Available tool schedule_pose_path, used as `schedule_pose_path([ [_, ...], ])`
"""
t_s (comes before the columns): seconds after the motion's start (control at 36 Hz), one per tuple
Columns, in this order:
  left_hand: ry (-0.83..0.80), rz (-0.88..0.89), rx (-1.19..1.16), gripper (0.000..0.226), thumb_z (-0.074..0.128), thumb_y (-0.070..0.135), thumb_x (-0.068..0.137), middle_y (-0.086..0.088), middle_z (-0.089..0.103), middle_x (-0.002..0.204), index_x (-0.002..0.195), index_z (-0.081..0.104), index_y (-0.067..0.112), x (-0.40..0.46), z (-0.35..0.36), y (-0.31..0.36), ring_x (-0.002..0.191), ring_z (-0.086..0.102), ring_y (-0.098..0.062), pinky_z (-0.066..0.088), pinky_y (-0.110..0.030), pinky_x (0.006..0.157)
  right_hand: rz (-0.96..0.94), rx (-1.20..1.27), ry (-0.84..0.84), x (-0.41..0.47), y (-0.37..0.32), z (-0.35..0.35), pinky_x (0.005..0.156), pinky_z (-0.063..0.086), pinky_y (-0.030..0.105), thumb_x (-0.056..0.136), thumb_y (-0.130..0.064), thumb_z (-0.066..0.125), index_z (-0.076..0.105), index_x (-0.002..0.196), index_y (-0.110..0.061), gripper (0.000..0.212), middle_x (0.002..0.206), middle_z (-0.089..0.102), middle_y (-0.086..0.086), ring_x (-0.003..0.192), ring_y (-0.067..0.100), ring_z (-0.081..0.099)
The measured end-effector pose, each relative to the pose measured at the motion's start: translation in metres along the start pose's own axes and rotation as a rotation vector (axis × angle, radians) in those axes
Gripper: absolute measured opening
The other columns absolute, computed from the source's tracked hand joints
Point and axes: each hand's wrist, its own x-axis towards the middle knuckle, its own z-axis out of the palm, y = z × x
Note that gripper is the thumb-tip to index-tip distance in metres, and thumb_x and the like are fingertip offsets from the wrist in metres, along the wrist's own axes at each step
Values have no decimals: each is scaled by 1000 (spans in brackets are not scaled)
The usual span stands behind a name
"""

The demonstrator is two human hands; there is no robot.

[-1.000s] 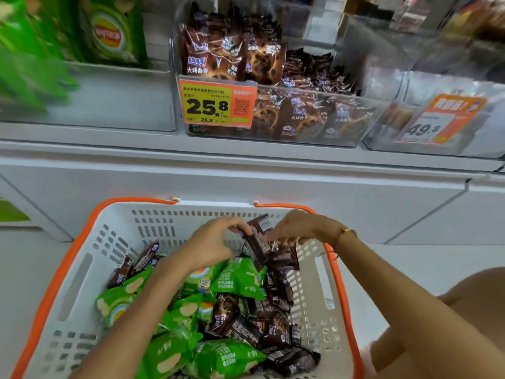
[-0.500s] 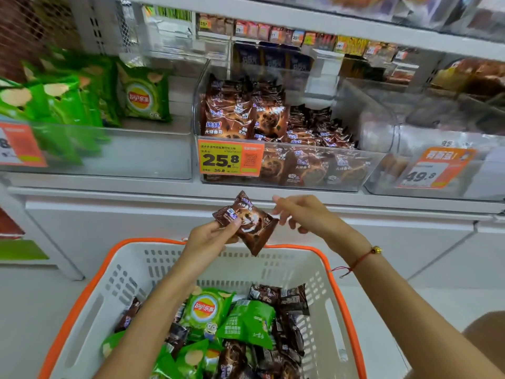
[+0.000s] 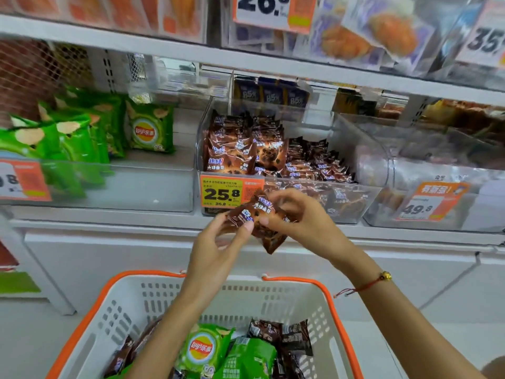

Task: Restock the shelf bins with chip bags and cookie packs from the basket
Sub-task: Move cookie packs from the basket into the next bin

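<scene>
1. Progress. The cookie bin (image 3: pixel 273 170) on the shelf already holds rows of brown packs, upright at its left and lower toward its right. The chip bin (image 3: pixel 109 184) to its left holds green bags at its left side and back, with bare floor at its front right.
2. Remaining. The basket (image 3: pixel 325 294) below holds both green chip bags (image 3: pixel 203 348) and brown cookie packs (image 3: pixel 278 330), so the restocking appears well short of finished.
3. Step in hand. One cookie pack (image 3: pixel 257 220) is held in the air just in front of the cookie bin's price tag (image 3: pixel 221 193), not yet inside the bin.
4. Hands. The left hand (image 3: pixel 218 242) pinches the pack's left edge between thumb and fingers; the right hand (image 3: pixel 300 217) grasps its right side with curled fingers.
5. Change since the earlier frames. A second ago both hands were down in the basket on a pack. Half a second ago the left hand alone held it above the rim, the right hand just beside it. Now both hands grip it, higher and nearer the bin. The view has tilted upward, showing an upper shelf.
</scene>
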Motion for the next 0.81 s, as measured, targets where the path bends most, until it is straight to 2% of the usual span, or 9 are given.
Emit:
schedule_pose_path([
  [0.08,176,154,52,33,65,48,76,19,65,104,107,61,37,19,-13,20,98,59,4,46,-15,81,-58,44,121,18,-16,-19,68,51,31,71,-31,79,57,101,-22,38,86,69,3,82,17,66],
  [0.17,303,264,162,39,71,40,80,14,60,115,115,56,32,43,-28,35,103,55,0,43,-17,83,-131,-82,239,41,-31,-44,78,53,35,75,-26,79,59,95,-24,29,94,68,-2,89,16,66],
  [0.28,308,280,408,63,75,39,78,15,42,122,132,45,27,71,-39,43,112,45,-4,39,-26,90,-141,-275,288,74,-41,-72,88,50,33,75,-34,79,60,93,-28,26,100,66,-9,99,13,64],
  [0.36,314,268,500,72,75,40,77,13,40,125,138,41,25,81,-44,45,114,44,-7,35,-25,88,-152,-417,268,97,-47,-83,92,48,36,76,-34,79,61,99,-22,32,107,64,-7,106,16,61],
  [0.44,309,248,540,73,75,39,78,6,45,135,140,41,25,84,-46,44,117,45,-10,35,-26,86,-138,-543,113,113,-50,-80,96,42,28,76,-31,79,64,105,-18,35,111,64,-6,111,10,57],
  [0.56,314,246,583,74,75,43,77,4,50,135,141,41,26,82,-44,44,116,48,-14,39,-30,86,-95,-612,-30,127,-37,-62,102,41,33,75,-32,79,67,106,-21,35,120,64,-3,117,14,55],
  [0.64,334,257,637,74,75,45,75,2,53,132,139,45,23,83,-46,47,112,51,-16,41,-34,87,-107,-635,23,131,-27,-51,96,47,35,74,-34,80,69,110,-26,38,114,66,-2,109,16,59],
  [0.72,351,271,709,73,75,47,75,1,56,130,138,47,22,85,-48,50,117,50,-20,38,-37,96,-202,-807,138,128,-25,-51,93,44,38,73,-41,79,67,115,-32,44,114,59,2,111,19,50],
  [0.81,333,266,715,73,76,45,76,2,54,133,138,46,22,86,-48,52,119,50,-19,39,-36,96,-292,-978,96,122,-27,-54,91,41,36,77,-38,77,61,123,-31,49,116,57,1,110,21,48],
])
